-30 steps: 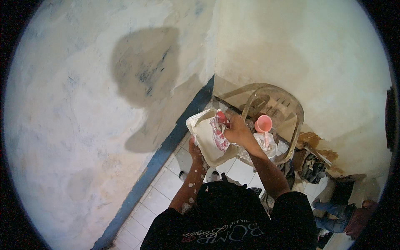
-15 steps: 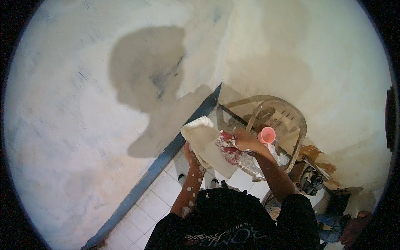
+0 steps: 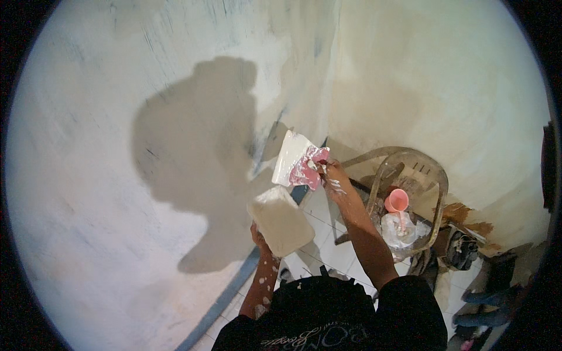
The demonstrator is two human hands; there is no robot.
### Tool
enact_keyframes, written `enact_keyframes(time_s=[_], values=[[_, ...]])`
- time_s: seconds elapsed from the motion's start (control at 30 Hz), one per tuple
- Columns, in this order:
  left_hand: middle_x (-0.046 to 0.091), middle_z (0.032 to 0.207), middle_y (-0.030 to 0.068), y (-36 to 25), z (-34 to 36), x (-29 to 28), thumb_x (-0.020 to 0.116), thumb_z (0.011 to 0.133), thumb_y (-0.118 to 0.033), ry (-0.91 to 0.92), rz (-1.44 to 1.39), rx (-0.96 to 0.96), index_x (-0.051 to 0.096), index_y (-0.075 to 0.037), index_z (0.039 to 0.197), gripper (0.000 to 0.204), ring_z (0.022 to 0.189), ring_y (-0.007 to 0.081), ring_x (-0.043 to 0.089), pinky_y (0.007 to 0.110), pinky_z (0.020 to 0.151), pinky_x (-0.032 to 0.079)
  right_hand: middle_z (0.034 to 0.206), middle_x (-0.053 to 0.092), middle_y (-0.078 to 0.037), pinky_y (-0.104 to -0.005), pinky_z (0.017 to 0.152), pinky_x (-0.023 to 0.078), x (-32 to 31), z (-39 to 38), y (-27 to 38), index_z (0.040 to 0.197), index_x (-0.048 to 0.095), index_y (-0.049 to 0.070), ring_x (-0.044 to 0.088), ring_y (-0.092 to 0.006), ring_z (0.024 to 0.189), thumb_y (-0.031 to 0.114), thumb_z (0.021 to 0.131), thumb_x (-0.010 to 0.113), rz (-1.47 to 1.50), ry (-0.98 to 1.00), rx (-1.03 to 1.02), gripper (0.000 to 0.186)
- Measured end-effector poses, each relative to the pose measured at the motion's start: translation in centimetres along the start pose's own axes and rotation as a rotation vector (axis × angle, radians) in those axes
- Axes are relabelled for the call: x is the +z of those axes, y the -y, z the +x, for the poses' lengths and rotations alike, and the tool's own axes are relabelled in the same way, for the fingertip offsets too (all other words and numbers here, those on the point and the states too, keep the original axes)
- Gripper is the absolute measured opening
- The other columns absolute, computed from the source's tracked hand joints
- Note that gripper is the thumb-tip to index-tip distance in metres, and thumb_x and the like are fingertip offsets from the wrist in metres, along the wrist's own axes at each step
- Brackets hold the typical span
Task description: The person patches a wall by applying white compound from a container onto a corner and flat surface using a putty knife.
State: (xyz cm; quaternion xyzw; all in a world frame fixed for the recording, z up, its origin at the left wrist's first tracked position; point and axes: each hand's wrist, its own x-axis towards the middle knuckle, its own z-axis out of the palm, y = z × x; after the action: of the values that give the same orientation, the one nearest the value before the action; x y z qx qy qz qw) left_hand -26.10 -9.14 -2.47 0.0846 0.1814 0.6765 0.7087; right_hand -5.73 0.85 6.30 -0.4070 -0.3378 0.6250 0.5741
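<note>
My left hand (image 3: 259, 238) grips the side of a shallow cream-coloured rectangular tray (image 3: 282, 220), held below the wall. Pale smears coat the tray's surface and far edge. In my right hand (image 3: 335, 175), fingers closed, is a wide putty knife (image 3: 305, 168) with a pinkish-red body. White putty covers its broad edge and is smeared over the red part. The putty knife is raised just beyond the tray, close to the wall's corner; whether it touches the wall I cannot tell. White splashes dot both my forearms.
A dirty plastic chair (image 3: 440, 181) stands at right, carrying a pink dipper (image 3: 397, 200) and a clear plastic bag (image 3: 404, 230). Patchy whitened walls (image 3: 88, 175) meet in a corner, with a blue strip (image 3: 219, 307) along the bottom. Dark clutter (image 3: 462, 251) lies beyond the chair on the tiled floor.
My right hand has lifted the putty knife off the tray, up and leftward toward the wall; its edge now shows thick white putty. The tray has shifted slightly down in view.
</note>
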Motion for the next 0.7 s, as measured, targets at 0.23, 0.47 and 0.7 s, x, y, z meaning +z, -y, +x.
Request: enact_keyframes(time_s=[0.23,0.47,0.7], values=[[0.05,0.117,0.0123,-4.3,-1.6,-3.0,0.041,0.077,-0.055,0.029,0.071,-0.029,0.041,-0.011,0.124,0.064,0.103,0.0316,0.051,0.047,0.087,0.042,0.07,0.058,-0.005,-0.0257,0.054,0.045,6.4,8.8,-2.5,0.084,0.059,-0.003,0.057,-0.0133,0.061,0.003,0.076,0.049,-0.25,-0.303,-0.499,0.015],[0.05,0.117,0.0117,-7.5,-4.5,-7.0,0.042,0.077,-0.054,-0.052,0.065,0.009,0.041,-0.01,0.124,0.064,0.103,0.0314,0.051,0.047,0.086,0.043,0.083,0.061,-0.017,-0.0395,0.073,0.045,14.8,6.2,-7.8,0.105,0.057,0.003,0.057,-0.0322,0.084,0.015,0.068,0.055,-1.061,-0.489,-0.7,0.039],[0.051,0.115,0.0123,-9.8,-5.3,-7.5,0.043,0.077,-0.05,-0.051,0.076,0.031,0.042,-0.008,0.122,0.062,0.101,0.0307,0.051,0.046,0.085,0.043,0.093,0.06,-0.01,-0.038,0.082,0.042,11.3,2.3,-14.8,0.108,0.056,0.007,0.055,-0.0306,0.089,0.02,0.068,0.056,-1.16,-0.343,-0.871,0.042]])
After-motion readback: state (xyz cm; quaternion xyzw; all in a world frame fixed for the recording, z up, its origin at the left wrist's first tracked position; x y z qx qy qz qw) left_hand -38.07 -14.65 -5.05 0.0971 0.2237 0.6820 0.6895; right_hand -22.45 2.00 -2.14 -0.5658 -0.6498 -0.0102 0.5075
